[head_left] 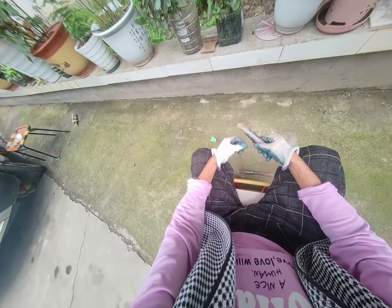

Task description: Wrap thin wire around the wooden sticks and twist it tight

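My right hand [274,149], in a white glove with blue-grey coated fingers, is closed around a stick wound with silvery wire [251,133]. The stick slants up to the left, and its pale bare end points away from me. Close to its left side, my left hand [230,150], gloved the same way, is closed with the fingertips pinched together. A thin strand [247,140] shows between those fingertips and the stick. Between my knees, a second thin wound rod [255,173] lies low down, near a yellow-edged object [251,182] partly hidden by my legs.
Potted plants, among them a white pot [128,36], line a tiled ledge [247,59] ahead. A small green scrap [213,139] lies on the mossy ground. At far left are a woven chair [19,137] lying tipped and part of a vehicle [1,209].
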Action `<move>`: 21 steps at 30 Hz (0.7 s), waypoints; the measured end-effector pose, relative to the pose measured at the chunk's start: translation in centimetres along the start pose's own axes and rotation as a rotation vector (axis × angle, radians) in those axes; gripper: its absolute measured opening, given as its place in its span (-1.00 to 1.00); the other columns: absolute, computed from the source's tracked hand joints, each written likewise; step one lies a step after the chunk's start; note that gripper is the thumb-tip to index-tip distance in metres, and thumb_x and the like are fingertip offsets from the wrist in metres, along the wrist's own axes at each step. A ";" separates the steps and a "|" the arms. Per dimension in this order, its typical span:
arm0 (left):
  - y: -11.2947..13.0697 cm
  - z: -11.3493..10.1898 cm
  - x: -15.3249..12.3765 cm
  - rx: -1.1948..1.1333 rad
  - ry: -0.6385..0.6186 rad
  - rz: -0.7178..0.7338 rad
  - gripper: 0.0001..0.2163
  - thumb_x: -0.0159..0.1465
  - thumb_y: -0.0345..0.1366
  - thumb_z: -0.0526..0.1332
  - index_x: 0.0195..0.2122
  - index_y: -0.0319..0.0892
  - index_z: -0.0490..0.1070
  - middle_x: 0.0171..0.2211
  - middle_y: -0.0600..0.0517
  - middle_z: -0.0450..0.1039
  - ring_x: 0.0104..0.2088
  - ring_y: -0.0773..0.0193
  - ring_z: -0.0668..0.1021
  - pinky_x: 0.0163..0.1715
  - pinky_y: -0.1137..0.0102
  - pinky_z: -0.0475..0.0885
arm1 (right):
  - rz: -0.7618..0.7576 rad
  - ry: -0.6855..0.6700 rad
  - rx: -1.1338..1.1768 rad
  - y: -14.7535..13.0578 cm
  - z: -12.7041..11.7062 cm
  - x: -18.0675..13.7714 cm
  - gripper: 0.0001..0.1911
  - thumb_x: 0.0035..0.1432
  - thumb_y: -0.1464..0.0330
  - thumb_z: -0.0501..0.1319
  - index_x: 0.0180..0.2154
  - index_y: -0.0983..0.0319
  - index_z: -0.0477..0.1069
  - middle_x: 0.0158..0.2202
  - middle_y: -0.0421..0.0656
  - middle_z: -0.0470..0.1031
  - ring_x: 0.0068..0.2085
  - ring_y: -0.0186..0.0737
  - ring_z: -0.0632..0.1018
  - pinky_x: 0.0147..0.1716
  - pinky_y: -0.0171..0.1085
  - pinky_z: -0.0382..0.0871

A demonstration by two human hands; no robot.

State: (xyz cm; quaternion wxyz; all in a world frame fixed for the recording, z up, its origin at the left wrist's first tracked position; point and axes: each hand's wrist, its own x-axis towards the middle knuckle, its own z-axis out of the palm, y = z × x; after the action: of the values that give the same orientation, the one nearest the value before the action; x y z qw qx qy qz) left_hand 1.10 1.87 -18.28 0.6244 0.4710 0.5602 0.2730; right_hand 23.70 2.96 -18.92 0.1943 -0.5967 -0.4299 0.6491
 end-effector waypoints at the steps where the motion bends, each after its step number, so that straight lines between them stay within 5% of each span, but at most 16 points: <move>1: -0.3 0.0 0.1 -0.005 0.017 0.011 -0.88 0.22 -0.36 0.47 -0.34 -0.25 0.57 -0.44 0.06 0.56 -0.40 0.36 0.53 -0.21 0.37 0.48 | 0.010 0.004 0.030 -0.1 0.1 -0.1 -0.51 0.04 0.20 0.70 -0.14 0.28 0.59 -0.51 -0.31 0.48 -0.62 -0.44 0.38 -0.72 -0.43 0.32; 8: -2.1 0.1 0.9 -0.113 -0.010 0.006 -0.90 0.21 -0.40 0.43 -0.26 -0.28 0.63 -0.39 0.00 0.65 -0.39 0.34 0.57 -0.16 0.35 0.54 | -0.048 -0.049 0.230 0.1 -0.6 -0.8 -0.46 0.02 0.21 0.66 -0.02 0.28 0.62 -0.46 -0.28 0.49 -0.58 -0.43 0.38 -0.69 -0.42 0.27; 12: -2.0 -0.2 1.0 -0.050 -0.062 0.023 -0.91 0.25 -0.35 0.43 -0.27 -0.28 0.67 -0.31 -0.08 0.71 -0.28 0.25 0.65 -0.02 0.30 0.60 | -0.110 -0.278 0.201 0.0 -1.7 -1.9 -0.43 -0.06 0.11 0.65 -0.08 0.23 0.61 -0.44 -0.26 0.50 -0.56 -0.41 0.37 -0.66 -0.39 0.23; 16: -1.9 -0.4 0.9 0.151 -0.089 0.012 -0.90 0.23 -0.36 0.42 -0.26 -0.24 0.71 -0.18 -0.08 0.77 -0.11 0.13 0.71 0.16 0.26 0.58 | -0.097 -0.593 -0.272 -0.2 -1.9 -2.9 -0.59 0.03 0.09 0.55 -0.21 0.23 0.62 -0.47 -0.21 0.53 -0.55 -0.36 0.39 -0.60 -0.35 0.24; 21: -1.6 0.0 0.3 0.391 -0.042 -0.026 -0.83 0.20 -0.32 0.44 -0.20 -0.20 0.76 -0.22 -0.03 0.78 -0.03 0.07 0.69 0.13 0.31 0.57 | -0.007 -0.354 -0.883 -0.2 -0.2 -2.0 -0.85 0.12 0.30 0.45 -0.41 0.22 0.57 -0.55 -0.16 0.48 -0.48 -0.21 0.50 -0.49 -0.26 0.26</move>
State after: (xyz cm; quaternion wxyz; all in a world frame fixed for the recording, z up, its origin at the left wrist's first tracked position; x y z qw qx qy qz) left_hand 0.85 1.51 -19.88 0.5362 0.5814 0.5954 0.1409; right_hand 24.25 1.65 -17.52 -0.1519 -0.5009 -0.6932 0.4954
